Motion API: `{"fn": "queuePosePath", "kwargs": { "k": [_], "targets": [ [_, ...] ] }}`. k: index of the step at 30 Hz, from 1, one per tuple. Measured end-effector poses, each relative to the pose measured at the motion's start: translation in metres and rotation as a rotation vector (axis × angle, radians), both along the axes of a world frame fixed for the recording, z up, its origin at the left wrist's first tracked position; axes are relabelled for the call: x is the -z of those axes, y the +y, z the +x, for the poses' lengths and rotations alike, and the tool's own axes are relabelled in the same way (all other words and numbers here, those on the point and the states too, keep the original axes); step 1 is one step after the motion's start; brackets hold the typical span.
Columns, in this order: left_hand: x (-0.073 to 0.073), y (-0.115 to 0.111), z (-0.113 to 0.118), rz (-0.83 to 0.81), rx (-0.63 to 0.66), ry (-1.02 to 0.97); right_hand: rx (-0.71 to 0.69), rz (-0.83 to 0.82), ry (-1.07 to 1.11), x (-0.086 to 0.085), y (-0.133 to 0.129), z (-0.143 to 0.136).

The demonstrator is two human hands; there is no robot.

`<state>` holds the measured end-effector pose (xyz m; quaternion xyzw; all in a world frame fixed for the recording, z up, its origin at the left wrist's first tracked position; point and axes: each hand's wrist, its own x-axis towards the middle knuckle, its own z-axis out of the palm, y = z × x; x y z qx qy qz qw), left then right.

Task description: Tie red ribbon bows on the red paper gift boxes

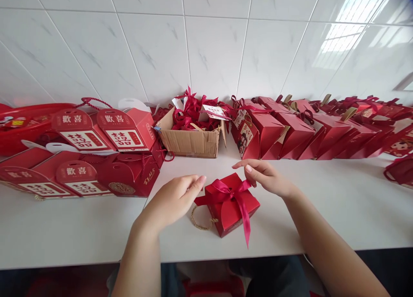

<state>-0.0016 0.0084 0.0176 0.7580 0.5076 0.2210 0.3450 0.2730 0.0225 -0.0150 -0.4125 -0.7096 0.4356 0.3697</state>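
Note:
A small red gift box (230, 206) stands on the white table in front of me, tied with a glossy crimson ribbon bow (228, 193). One ribbon tail hangs down its near side. A twisted gold cord handle (201, 226) loops out to the left. My left hand (174, 198) is beside the box's left edge, thumb stretched out, its other fingers partly hidden behind. Over the box's far right corner, my right hand (266, 176) hovers with loosely extended fingers, close to a bow loop. Neither hand visibly grips anything.
An open cardboard carton (190, 142) full of crimson ribbons stands against the tiled wall. Stacked red boxes with white labels (124, 138) are at the left, near a red basin (29, 129). Rows of finished-looking red boxes (297, 131) line the right. The table's front edge is close.

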Motion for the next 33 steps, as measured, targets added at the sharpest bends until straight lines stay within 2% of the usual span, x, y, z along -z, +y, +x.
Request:
{"fn": "queuePosePath", "kwargs": {
  "k": [2,5,7,10,14,19,26,33],
  "targets": [
    [-0.004,-0.002,-0.001,-0.06,0.051,0.089,-0.059,0.053,0.051,0.004,0.004,0.005],
    [-0.007,-0.003,-0.001,-0.139,0.144,0.162,-0.33,0.108,0.141,0.01,0.012,0.011],
    [-0.008,-0.003,-0.001,-0.164,0.198,0.146,-0.519,0.107,0.098,0.013,0.015,0.012],
    [-0.01,-0.003,-0.003,-0.176,0.241,0.052,-0.629,0.047,-0.01,0.017,0.016,0.009],
    [-0.014,-0.009,-0.004,-0.232,0.262,-0.043,-0.613,-0.017,0.031,0.021,0.013,0.003],
    [-0.014,-0.017,-0.002,-0.376,0.312,-0.052,-0.501,-0.034,0.032,0.02,0.01,0.001],
    [-0.002,-0.016,0.001,-0.419,0.442,0.306,-0.444,-0.005,0.026,0.023,0.013,0.002],
    [0.004,-0.01,-0.001,-0.38,0.369,0.419,-0.448,0.026,0.094,0.026,0.019,0.006]
  ]
}}
